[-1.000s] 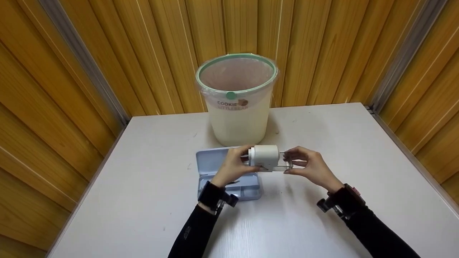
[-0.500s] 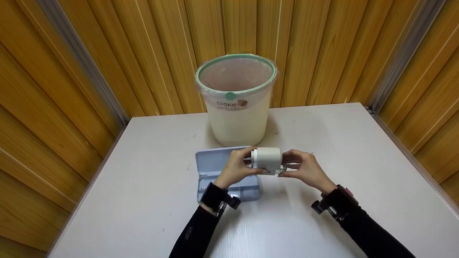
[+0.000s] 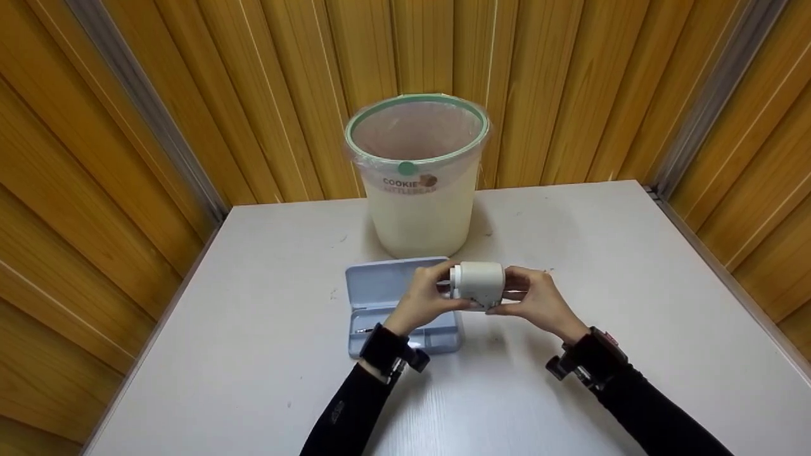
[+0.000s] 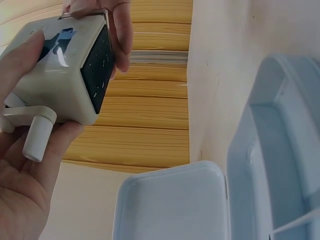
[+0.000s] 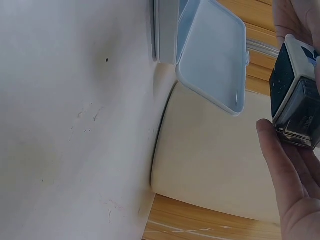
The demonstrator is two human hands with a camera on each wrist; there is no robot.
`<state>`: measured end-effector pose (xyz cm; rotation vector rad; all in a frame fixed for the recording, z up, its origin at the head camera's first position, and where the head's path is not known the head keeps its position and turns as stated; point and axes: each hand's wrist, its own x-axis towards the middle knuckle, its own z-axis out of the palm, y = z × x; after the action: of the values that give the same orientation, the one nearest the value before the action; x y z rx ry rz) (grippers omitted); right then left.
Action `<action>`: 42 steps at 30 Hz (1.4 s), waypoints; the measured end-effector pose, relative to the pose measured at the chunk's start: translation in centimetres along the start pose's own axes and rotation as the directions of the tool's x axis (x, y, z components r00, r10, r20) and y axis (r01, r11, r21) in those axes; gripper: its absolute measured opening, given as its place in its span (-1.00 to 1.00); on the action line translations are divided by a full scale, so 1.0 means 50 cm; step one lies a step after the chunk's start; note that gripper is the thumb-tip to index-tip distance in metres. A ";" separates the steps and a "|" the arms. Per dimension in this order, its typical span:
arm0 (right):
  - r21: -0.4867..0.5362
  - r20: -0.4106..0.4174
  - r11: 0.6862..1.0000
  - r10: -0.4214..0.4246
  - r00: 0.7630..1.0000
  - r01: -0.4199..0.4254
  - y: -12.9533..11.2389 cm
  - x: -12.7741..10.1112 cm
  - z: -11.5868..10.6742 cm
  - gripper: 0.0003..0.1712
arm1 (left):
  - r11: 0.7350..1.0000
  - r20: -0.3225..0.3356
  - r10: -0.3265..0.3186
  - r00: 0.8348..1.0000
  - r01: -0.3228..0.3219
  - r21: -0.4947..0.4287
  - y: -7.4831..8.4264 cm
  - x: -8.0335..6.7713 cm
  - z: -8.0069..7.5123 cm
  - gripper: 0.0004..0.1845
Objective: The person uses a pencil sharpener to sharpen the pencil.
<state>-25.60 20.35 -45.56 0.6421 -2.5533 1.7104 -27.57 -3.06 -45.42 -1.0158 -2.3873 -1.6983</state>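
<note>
A cream crank pencil sharpener (image 3: pixel 481 282) is held in the air on its side, over the right part of an open blue pencil case (image 3: pixel 374 285). My left hand (image 3: pixel 421 297) grips its crank end, thumb on the body; the white crank handle (image 4: pixel 37 140) juts out beside the palm in the left wrist view. At the other end, my right hand (image 3: pixel 538 301) has thumb and fingers around the clear shavings drawer (image 5: pixel 302 110), which sits inside the body. A dark base (image 4: pixel 98 70) shows on one side of the sharpener. Some right fingers are hidden behind it.
Behind the case stands a cream bin (image 3: pixel 421 218) with a green rim and a clear liner. A slim pen-like item (image 3: pixel 364 330) lies in the case's tray. The white table (image 3: pixel 266 329) ends at wood-pattern walls (image 3: pixel 545 82).
The clear drawer, pulled well out a second ago, has slid into the sharpener's body. My right hand has moved left with it. The left hand and sharpener have shifted slightly right.
</note>
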 end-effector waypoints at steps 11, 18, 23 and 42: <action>-0.042 0.023 0.999 -0.029 0.999 0.030 -0.007 0.005 -0.002 -0.20 | 1.000 -0.002 -0.010 1.000 0.010 -0.016 -0.001 0.003 0.002 -0.39; -0.114 -0.021 0.987 -0.114 0.993 0.111 -0.039 0.009 -0.001 -0.12 | 1.000 0.015 -0.026 1.000 0.025 0.003 0.028 0.000 0.008 -0.41; -0.168 -0.045 0.975 -0.152 0.987 0.143 -0.048 0.007 0.002 -0.30 | 0.999 0.019 -0.028 0.999 0.028 0.022 0.016 0.003 0.014 -0.39; -0.137 -0.045 0.982 -0.136 0.990 0.129 -0.027 0.002 -0.002 -0.40 | 0.952 0.031 0.004 1.000 -0.014 0.307 -0.001 -0.016 -0.005 -0.10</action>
<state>-25.25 19.98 -44.31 0.7294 -2.4989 1.4811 -27.07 -3.67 -45.66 -1.0039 -2.5527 -1.2578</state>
